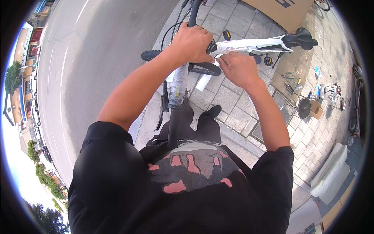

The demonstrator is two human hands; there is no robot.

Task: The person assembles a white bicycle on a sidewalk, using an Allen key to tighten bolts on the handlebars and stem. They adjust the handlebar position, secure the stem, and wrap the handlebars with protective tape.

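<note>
A bicycle with a white frame (253, 44) stands in front of me, its handlebar (178, 84) running from the top of the view toward my body. Clear plastic wraps part of the bar. My left hand (193, 43) is closed over the middle of the handlebar, beside the front end of the frame. Just right of it, my right hand (238, 69) pinches at a small whitish bit between the two hands, too small to name. Beneath the hands shows the black front tyre (206, 69). A brake lever (159, 117) hangs from the near bar end. The black saddle (298, 39) is at the right.
A large cardboard sheet (278, 13) lies at the back. Pliers (287, 75) and other tools lie on cardboard at the right, near a round black object (304, 108) and a small carton (316, 109). White foam packing (331, 171) sits lower right. A road (89, 66) runs along the left.
</note>
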